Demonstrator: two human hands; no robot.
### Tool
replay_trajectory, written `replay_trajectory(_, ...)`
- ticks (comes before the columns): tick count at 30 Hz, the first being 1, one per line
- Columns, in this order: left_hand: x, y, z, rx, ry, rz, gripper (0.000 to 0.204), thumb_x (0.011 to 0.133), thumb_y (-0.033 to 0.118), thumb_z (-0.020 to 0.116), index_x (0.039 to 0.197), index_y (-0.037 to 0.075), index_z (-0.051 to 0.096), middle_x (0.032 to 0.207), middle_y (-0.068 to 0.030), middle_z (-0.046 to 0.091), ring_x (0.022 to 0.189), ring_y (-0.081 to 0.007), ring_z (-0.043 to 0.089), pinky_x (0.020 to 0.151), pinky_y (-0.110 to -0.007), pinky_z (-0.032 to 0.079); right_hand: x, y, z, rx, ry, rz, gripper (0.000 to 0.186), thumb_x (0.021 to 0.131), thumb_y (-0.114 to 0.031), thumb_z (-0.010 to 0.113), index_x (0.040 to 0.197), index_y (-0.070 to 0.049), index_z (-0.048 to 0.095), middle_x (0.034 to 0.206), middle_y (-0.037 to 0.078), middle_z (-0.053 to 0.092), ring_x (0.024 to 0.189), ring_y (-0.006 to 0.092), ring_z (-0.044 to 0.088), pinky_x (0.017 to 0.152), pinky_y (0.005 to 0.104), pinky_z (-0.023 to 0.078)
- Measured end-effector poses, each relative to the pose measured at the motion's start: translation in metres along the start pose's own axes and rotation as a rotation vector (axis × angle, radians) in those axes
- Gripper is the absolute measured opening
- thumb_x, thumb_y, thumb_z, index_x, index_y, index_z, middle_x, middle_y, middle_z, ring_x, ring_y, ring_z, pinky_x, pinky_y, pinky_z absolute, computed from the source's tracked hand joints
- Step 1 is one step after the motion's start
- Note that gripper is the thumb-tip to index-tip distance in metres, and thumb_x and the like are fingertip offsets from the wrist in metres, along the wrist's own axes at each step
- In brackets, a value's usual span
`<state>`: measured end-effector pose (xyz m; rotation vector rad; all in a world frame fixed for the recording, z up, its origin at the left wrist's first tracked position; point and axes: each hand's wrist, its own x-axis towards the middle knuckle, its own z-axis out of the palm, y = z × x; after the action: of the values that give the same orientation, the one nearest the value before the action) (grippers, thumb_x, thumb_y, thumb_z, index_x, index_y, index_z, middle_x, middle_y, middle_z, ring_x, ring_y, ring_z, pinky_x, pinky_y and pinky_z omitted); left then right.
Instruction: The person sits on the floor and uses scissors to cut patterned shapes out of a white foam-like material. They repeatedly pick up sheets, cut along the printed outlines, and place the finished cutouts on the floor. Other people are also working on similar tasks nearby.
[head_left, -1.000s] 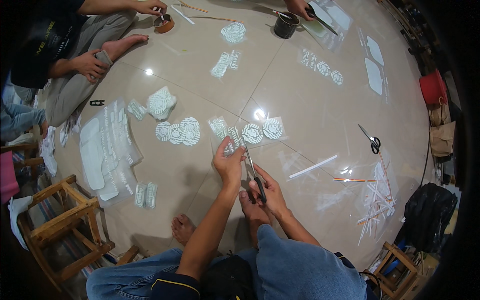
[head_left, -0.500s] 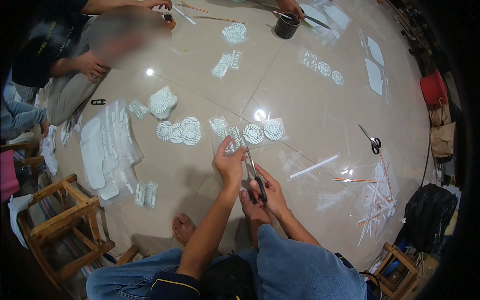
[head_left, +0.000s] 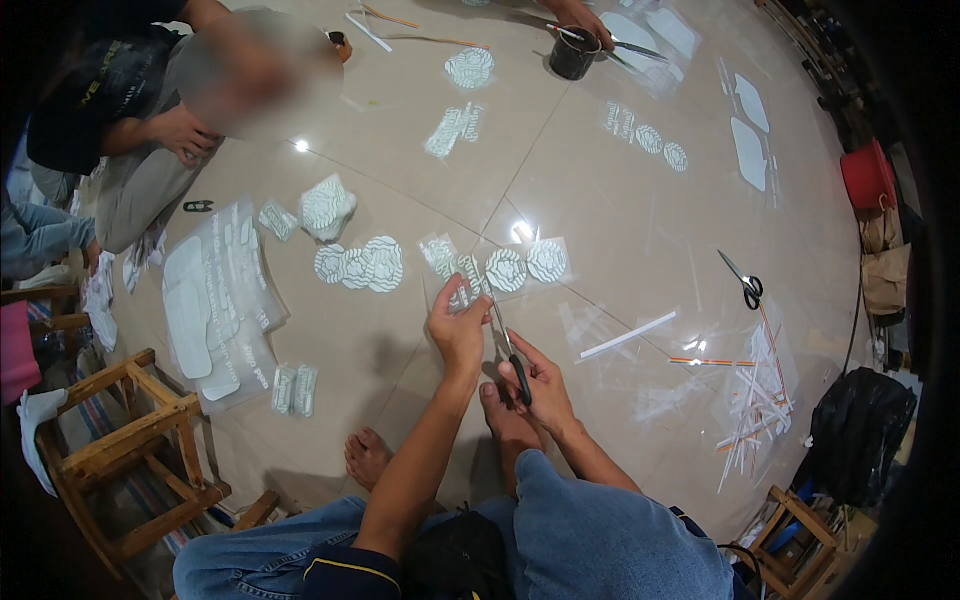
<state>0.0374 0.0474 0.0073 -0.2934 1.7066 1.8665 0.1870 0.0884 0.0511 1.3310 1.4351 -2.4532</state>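
Observation:
With my left hand [head_left: 462,325] I grip a clear sticker sheet [head_left: 527,262] bearing pale lettering and round wavy designs, held up over the floor. My right hand [head_left: 535,385] holds black-handled scissors [head_left: 503,318], their blades at the sheet between the lettering and the nearest circle. Whether the blades are cutting into it I cannot tell. To the left lie overlapping round cut pieces [head_left: 357,265], a small stack [head_left: 326,205] and large translucent sheets [head_left: 205,315].
Co-workers' hands appear upper left [head_left: 185,135] and by a black cup [head_left: 573,60] at the top. Spare scissors [head_left: 750,290], paper strips [head_left: 750,410] and more stickers [head_left: 468,68] lie around. Wooden stools [head_left: 130,420], a red container [head_left: 865,175] and a black bag [head_left: 860,430] edge the space.
The upper-left co-worker's hand has moved left from the orange cup and is blurred. The co-worker's hand at the top has shifted toward the black cup. My hands look nearly still.

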Motion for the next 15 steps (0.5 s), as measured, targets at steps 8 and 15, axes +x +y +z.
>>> replay_trajectory(8,-0.003,-0.003,0.002,0.029,-0.019,-0.056,0.061,0.087,-0.006,0.076,0.144,-0.005,0.056,0.126,-0.0115,0.067,0.086,-0.0141,0.068,0.068,-0.027,0.055,0.012,-0.008,0.002,0.021,0.024,-0.026,0.071,0.1,-0.03,0.075,0.161,-0.01,0.044,0.059,-0.005,0.05,0.049,0.0049,0.044,0.047,0.0235,0.034)
replay_trajectory(15,-0.009,-0.011,0.001,0.012,-0.088,-0.025,0.058,0.088,-0.004,0.075,0.143,-0.007,0.057,0.104,-0.0113,0.074,0.073,-0.0117,0.066,0.062,-0.025,0.054,0.04,-0.024,0.003,0.082,0.05,-0.08,0.072,0.1,-0.03,0.076,0.161,-0.009,0.044,0.062,-0.003,0.053,0.048,0.0059,0.046,0.045,0.0236,0.035)
